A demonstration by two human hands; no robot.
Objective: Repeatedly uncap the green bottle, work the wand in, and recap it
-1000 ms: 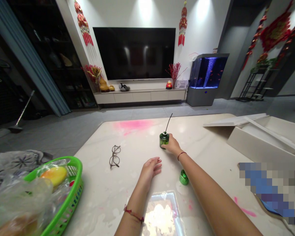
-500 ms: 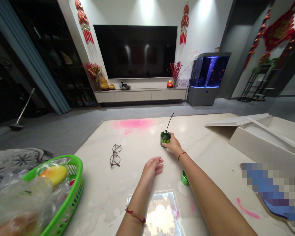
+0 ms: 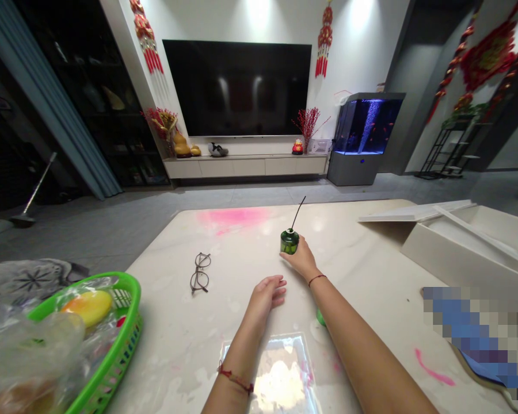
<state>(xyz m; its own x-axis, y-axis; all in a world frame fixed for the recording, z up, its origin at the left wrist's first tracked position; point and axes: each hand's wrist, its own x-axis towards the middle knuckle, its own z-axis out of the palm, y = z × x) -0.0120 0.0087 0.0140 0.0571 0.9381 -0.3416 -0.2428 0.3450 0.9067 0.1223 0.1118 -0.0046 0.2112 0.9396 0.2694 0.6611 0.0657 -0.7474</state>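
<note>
Toward the far half of the pale marbled table (image 3: pixel 354 259), your right hand (image 3: pixel 301 259) is wrapping around a small, round, dark-green glass bottle (image 3: pixel 289 244), its thumb and fingers closing on the glass from the near right side. A thin black stick (image 3: pixel 298 213) is rising from the neck and leaning right. Whether the base is touching the tabletop, you cannot tell. Nearer to you, your left hand (image 3: pixel 266 292) is holding nothing, its fingers loosely curled. A shiny green rounded piece (image 3: pixel 320 318) is peeking out beside your right forearm, and thin dark-rimmed round eyeglasses (image 3: pixel 197 271) are lying well to the left. You would do best to be gripping the smooth glass low and firmly, holding the neck upright, and minding that forearm near the green piece.
</note>
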